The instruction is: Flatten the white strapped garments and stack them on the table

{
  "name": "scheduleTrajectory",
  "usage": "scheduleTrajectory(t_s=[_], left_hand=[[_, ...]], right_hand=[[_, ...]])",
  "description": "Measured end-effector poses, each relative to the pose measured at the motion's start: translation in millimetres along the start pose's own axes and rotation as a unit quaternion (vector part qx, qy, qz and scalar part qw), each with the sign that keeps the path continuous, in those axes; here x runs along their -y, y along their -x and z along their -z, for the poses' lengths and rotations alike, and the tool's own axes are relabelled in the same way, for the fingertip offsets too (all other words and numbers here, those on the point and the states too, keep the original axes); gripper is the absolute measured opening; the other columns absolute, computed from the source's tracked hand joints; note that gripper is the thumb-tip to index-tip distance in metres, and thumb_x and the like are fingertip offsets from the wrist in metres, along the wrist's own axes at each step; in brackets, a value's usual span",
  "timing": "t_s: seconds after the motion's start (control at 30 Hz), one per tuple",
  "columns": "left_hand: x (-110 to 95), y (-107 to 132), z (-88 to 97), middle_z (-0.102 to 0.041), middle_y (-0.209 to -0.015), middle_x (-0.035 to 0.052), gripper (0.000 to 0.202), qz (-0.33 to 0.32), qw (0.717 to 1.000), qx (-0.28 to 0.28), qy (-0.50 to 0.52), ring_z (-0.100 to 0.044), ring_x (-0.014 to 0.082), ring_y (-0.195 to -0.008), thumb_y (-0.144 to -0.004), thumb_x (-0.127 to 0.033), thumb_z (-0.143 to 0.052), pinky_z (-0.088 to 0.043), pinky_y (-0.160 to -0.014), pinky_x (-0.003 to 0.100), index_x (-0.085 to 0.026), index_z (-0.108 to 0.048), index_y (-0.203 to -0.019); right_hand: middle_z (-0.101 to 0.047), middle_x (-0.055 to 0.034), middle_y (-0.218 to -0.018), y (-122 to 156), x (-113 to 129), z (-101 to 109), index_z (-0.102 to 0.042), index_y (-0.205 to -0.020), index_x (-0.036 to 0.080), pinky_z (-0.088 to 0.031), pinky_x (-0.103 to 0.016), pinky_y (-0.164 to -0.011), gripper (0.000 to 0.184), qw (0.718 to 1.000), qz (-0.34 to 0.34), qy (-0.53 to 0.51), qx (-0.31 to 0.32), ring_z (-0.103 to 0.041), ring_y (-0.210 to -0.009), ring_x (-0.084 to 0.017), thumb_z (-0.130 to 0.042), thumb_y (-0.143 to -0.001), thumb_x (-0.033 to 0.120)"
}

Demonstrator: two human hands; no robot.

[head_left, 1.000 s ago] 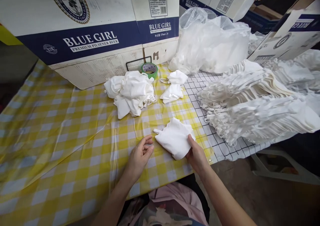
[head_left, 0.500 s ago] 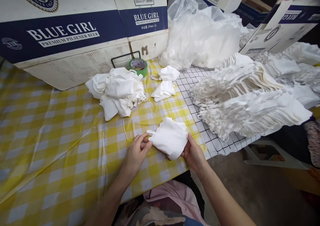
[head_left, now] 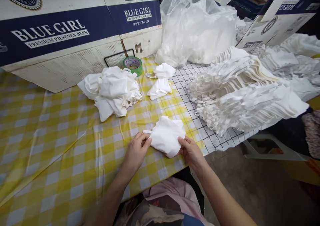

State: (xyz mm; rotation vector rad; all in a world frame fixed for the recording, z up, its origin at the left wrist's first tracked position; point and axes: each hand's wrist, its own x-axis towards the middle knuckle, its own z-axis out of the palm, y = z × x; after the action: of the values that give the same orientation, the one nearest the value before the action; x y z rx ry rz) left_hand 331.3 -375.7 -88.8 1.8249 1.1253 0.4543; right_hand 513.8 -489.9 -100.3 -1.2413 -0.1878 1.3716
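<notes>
In the head view, a white cloth piece (head_left: 166,136) lies on the surface (head_left: 50,136), which is covered with a yellow-and-white checked sheet. The piece sits well on the near side of the green tape roll (head_left: 132,64) and a little to its right. It is soft, plain white and folded into a rounded, puffy shape with wrinkled edges. A thin white loop sticks out from its left end.

The left hand (head_left: 136,150) pinches that left end where the loop comes out, fingers curled on the cloth. The right hand (head_left: 191,151) grips the lower right edge, thumb on top.

A loose heap of white pieces (head_left: 112,89) lies just in front of the tape roll and to its left. Two small folded pieces (head_left: 160,81) lie just to the roll's right. Further right of the roll, long stacked rows of white pieces (head_left: 245,96) rest on a black-gridded sheet. A clear plastic bag (head_left: 197,33) of white material stands behind and to the right of the roll. A large cardboard box (head_left: 62,36) printed BLUE GIRL rises just behind the roll.
</notes>
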Motion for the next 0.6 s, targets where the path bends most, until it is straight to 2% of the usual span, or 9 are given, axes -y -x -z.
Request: scheduleTrajectory(t_s=[0.1, 0.23, 0.3, 0.37, 0.43, 0.47, 0.53, 0.6], left_hand=[[-1, 1, 1.2, -0.055, -0.075, 0.0008, 0.023, 0.011, 0.999, 0.014, 0.046, -0.050, 0.0174, -0.072, -0.083, -0.035, -0.046, -0.038, -0.067, 0.026, -0.020, -0.055, -0.067], [-1, 2, 1.9, -0.052, -0.072, -0.0006, 0.025, 0.035, 0.990, 0.038, 0.133, -0.048, 0.0155, -0.072, -0.084, -0.036, -0.045, -0.038, -0.070, 0.024, -0.019, -0.050, -0.067], [-1, 2, 1.9, -0.052, -0.075, -0.0002, 0.025, 0.045, 0.980, 0.058, 0.184, -0.047, 0.0151, -0.074, -0.085, -0.036, -0.045, -0.038, -0.073, 0.024, -0.018, -0.050, -0.067], [-1, 1, 1.8, -0.053, -0.077, 0.0003, 0.025, 0.054, 0.970, 0.070, 0.226, -0.047, 0.0150, -0.077, -0.084, -0.036, -0.046, -0.037, -0.074, 0.023, -0.018, -0.050, -0.068], [-1, 1, 1.3, -0.053, -0.078, 0.0002, 0.024, 0.061, 0.962, 0.069, 0.258, -0.047, 0.0148, -0.078, -0.083, -0.036, -0.049, -0.037, -0.074, 0.023, -0.017, -0.049, -0.068], [-1, 0, 0.9, -0.053, -0.078, 0.0001, 0.024, 0.064, 0.958, 0.068, 0.272, -0.047, 0.0145, -0.078, -0.083, -0.036, -0.050, -0.037, -0.074, 0.023, -0.017, -0.049, -0.068], [0, 1, -0.2, -0.055, -0.081, 0.0002, 0.024, 0.074, 0.949, 0.069, 0.299, -0.047, 0.0142, -0.080, -0.082, -0.036, -0.051, -0.037, -0.076, 0.023, -0.017, -0.051, -0.069], [1, 2, -1.8, -0.056, -0.081, 0.0006, 0.021, 0.092, 0.939, 0.068, 0.325, -0.048, 0.0139, -0.079, -0.082, -0.036, -0.052, -0.038, -0.076, 0.024, -0.017, -0.054, -0.073]], right_hand=[[-0.068, -0.0048, -0.091, 1, 3, -5, -0.058, -0.112, 0.019, -0.049, -0.025, -0.050, 0.043, 0.999, 0.028, 0.014, 0.012, -0.059, -0.059, -0.014, -0.066, -0.072, 0.035], [-0.068, -0.0059, -0.094, -1, 6, -10, -0.047, -0.125, 0.020, -0.050, -0.027, -0.056, 0.055, 0.999, 0.052, 0.003, 0.014, -0.062, -0.064, -0.016, -0.063, -0.075, 0.037], [-0.067, -0.0054, -0.091, -2, 7, -11, -0.041, -0.131, 0.020, -0.050, -0.028, -0.058, 0.064, 0.998, 0.060, -0.002, -0.016, -0.061, -0.063, -0.016, -0.064, -0.074, 0.039], [-0.067, -0.0028, -0.084, -3, 8, -11, -0.028, -0.138, 0.021, -0.050, -0.029, -0.059, 0.077, 0.995, 0.076, 0.008, -0.062, -0.060, -0.061, -0.016, -0.065, -0.073, 0.040], [-0.066, -0.0011, -0.082, -1, 10, -11, -0.018, -0.141, 0.024, -0.049, -0.030, -0.064, 0.083, 0.991, 0.103, 0.038, -0.072, -0.060, -0.065, -0.016, -0.065, -0.074, 0.038], [-0.066, -0.0018, -0.085, 0, 11, -11, -0.019, -0.141, 0.025, -0.049, -0.031, -0.069, 0.081, 0.990, 0.115, 0.065, -0.056, -0.060, -0.070, -0.016, -0.064, -0.075, 0.037], [-0.064, -0.0044, -0.099, 2, 13, -10, -0.033, -0.136, 0.025, -0.047, -0.033, -0.077, 0.069, 0.980, 0.130, 0.152, -0.013, -0.059, -0.083, -0.018, -0.064, -0.075, 0.036], [-0.059, -0.0057, -0.113, 4, 13, -9, -0.045, -0.129, 0.025, -0.044, -0.033, -0.081, 0.059, 0.954, 0.142, 0.265, 0.005, -0.056, -0.092, -0.020, -0.064, -0.073, 0.033]])
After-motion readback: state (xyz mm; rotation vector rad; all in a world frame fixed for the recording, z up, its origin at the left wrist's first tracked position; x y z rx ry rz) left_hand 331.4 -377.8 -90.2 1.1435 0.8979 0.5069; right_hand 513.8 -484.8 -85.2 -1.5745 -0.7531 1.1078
